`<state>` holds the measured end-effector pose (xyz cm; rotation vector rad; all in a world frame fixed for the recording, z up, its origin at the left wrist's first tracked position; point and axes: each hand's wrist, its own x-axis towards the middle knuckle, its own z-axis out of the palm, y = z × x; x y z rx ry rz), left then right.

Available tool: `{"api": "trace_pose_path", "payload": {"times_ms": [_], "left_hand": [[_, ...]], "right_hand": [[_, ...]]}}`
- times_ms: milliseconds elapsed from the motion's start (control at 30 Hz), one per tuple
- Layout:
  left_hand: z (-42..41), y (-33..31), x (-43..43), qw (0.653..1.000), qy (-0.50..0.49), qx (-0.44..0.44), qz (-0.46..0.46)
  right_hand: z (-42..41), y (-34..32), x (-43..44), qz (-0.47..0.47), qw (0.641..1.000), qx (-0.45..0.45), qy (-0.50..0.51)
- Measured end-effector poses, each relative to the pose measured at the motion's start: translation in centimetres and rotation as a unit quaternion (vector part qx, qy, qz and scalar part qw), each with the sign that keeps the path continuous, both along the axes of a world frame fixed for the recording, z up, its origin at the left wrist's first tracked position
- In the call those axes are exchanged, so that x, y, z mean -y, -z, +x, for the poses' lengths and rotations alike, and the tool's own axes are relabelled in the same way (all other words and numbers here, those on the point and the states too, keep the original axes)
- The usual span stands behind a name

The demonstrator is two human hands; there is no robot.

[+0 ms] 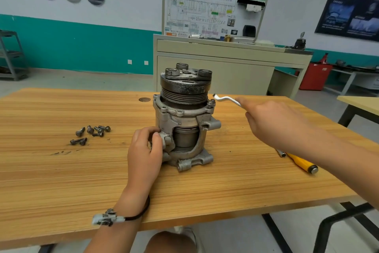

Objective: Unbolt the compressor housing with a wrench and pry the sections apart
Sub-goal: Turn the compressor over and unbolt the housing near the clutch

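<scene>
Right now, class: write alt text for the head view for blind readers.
A left hand grips an upright grey metal compressor on a wooden table; the right hand holds a silver wrench beside it. Dark loose bolts lie left.

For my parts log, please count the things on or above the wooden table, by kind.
compressor: 1
loose bolts: about 7, clustered and hard to separate
wrench, held in the right hand: 1
yellow-handled driver: 1
Total: about 10

A thin black cord bracelet (142,211) carrying a small grey-white plastic clip (107,218) loops the wrist behind the left hand (144,156).
</scene>
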<state>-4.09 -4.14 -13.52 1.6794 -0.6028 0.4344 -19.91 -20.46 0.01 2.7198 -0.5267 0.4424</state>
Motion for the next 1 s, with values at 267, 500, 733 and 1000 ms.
{"api": "trace_pose_path", "payload": {"times_ms": [267,500,733,1000], "left_hand": [[0.2,0.1,0.1,1.000,-0.001,0.002,-0.003],[0.1,0.1,0.1,1.000,-0.002,-0.001,-0.003],[0.0,0.0,0.1,1.000,0.002,-0.004,0.001],[0.0,-0.1,0.0,1.000,0.000,0.004,-0.001]], "right_hand": [[1.1,-1.5,-6.0,-0.085,0.985,-0.114,0.099],[1.3,-1.5,-7.1,-0.022,0.980,-0.164,0.111],[0.7,-1.3,-4.7,-0.186,0.964,-0.179,0.061],[2.1,-0.9,2.7,-0.243,0.966,-0.090,-0.002]]}}
